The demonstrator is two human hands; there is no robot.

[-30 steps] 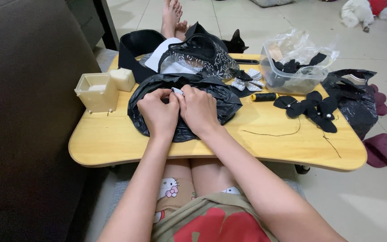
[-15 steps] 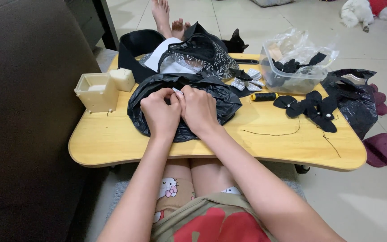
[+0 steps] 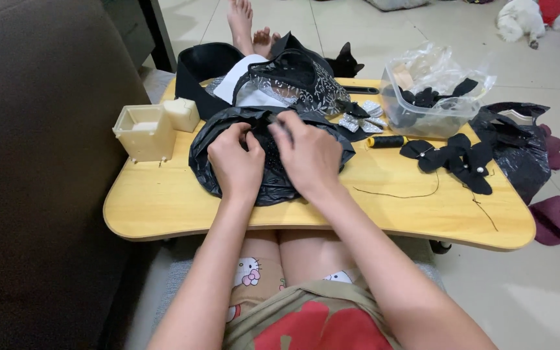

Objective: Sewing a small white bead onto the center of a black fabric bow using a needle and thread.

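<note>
hands [image 3: 273,155], pinching black plastic bag [image 3: 215,139]

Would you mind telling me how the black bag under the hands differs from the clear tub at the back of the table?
The black bag is opaque, soft and crumpled; the clear tub is see-through and keeps its boxy shape. The bag lies near the front, under the left hand and right hand; the tub stands untouched at the back right. Both rest on the wooden table.

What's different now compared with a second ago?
Little: both hands shifted slightly on the black plastic bag; the left hand and right hand still pinch something small and dark at its middle. The cream box and thread spool stayed put.
</note>
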